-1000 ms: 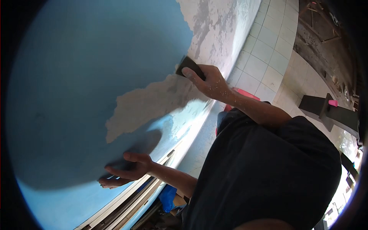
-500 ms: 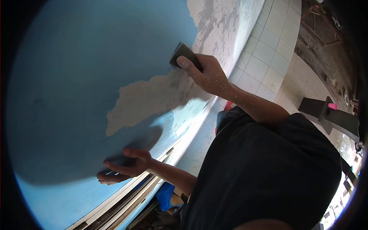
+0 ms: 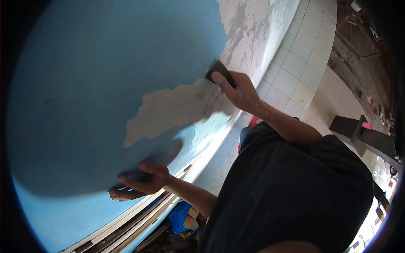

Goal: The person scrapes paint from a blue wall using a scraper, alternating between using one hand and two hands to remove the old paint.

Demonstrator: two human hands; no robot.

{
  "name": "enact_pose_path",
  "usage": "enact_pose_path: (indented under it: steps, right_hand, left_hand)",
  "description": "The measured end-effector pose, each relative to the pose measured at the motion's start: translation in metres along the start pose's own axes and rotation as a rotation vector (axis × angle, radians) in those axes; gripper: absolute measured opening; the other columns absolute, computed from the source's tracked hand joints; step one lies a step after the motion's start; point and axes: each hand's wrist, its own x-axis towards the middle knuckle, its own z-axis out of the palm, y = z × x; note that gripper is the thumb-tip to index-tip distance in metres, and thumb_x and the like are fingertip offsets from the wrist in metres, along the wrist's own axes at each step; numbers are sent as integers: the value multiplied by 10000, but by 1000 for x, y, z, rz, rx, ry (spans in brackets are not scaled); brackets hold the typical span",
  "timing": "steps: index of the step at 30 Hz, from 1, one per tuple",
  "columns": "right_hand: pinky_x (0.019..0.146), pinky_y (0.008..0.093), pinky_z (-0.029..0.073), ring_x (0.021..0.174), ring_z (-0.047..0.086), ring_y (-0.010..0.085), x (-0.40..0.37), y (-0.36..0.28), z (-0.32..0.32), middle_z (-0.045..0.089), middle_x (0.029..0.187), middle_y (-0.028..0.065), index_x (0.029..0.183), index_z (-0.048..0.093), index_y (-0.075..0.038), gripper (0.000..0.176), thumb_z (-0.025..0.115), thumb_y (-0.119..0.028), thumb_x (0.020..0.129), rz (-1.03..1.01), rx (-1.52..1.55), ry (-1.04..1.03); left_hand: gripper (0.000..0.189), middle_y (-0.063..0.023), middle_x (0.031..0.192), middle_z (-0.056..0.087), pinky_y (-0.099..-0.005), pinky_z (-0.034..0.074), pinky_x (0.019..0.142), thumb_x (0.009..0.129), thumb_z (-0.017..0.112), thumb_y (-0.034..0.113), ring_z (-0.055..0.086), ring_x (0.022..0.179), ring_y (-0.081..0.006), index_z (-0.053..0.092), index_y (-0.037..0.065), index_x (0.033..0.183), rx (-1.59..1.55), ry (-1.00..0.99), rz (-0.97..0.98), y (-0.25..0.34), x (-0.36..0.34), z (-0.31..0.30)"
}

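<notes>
A dark sanding block (image 3: 214, 71) is gripped in my right hand (image 3: 242, 90), its flat face against the blue wall (image 3: 84, 84). My thumb lies on its near side, and pale flecks dot the hand. The block sits by the edge of a bare, greyish patch (image 3: 168, 107) where the blue coat is gone. Lower down, my left hand (image 3: 145, 183) is open with its fingers apart, at the wall's blue surface. Whether its palm touches the wall is hidden.
Below my left hand runs a pale frame ledge (image 3: 139, 206), with a blue plastic bag (image 3: 179, 217) near it. A tiled floor (image 3: 291, 76) lies to the right. Beyond it stands a dark bench (image 3: 377, 139) with a pink cup (image 3: 367, 125).
My right hand and the sanding block have moved a little down and right along the wall. The view has shifted slightly. My left hand keeps about the same place and pose.
</notes>
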Motion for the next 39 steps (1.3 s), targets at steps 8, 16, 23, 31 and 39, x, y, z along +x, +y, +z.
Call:
enact_pose_path:
  steps: [8, 16, 23, 31, 39]
  right_hand:
    - [521, 295, 405, 548, 477, 90, -3, 6, 1, 524, 560, 44, 768, 615, 39, 473, 555, -413, 895, 0, 38, -2]
    - [538, 294, 417, 559, 485, 92, -2, 2, 3, 540, 572, 52, 783, 617, 37, 464, 559, -411, 891, -31, 26, 16]
    - [551, 294, 432, 562, 518, 110, -2, 1, 5, 565, 591, 71, 810, 626, 36, 457, 542, -404, 900, 2, 23, -6]
    - [535, 313, 428, 541, 520, 136, -2, 1, 1, 555, 573, 78, 807, 626, 40, 475, 541, -417, 898, -18, 1, -6]
    - [519, 326, 422, 522, 516, 140, -1, -15, 1, 559, 562, 82, 779, 612, 47, 491, 540, -425, 895, -7, -15, -40]
  left_hand:
    - [507, -144, 1409, 318, -589, 183, 1048, 882, 515, 430, 257, 1328, -334, 505, 93, 1260, 17, 3, -7, 0, 0, 2]
    - [505, -137, 1417, 302, -565, 190, 1056, 888, 514, 415, 241, 1333, -326, 499, 77, 1262, 2, -16, 5, 2, 3, -1]
    - [500, -133, 1423, 291, -565, 190, 1057, 888, 517, 408, 233, 1336, -329, 489, 90, 1272, 5, -32, 4, 2, 0, -2]
    - [498, -133, 1426, 294, -583, 151, 1048, 888, 513, 403, 242, 1333, -341, 486, 98, 1280, -32, -10, -4, 4, 1, 0]
    - [496, -139, 1427, 307, -621, 101, 1031, 883, 515, 412, 257, 1332, -347, 500, 105, 1272, -8, -22, -41, 5, -3, -1]
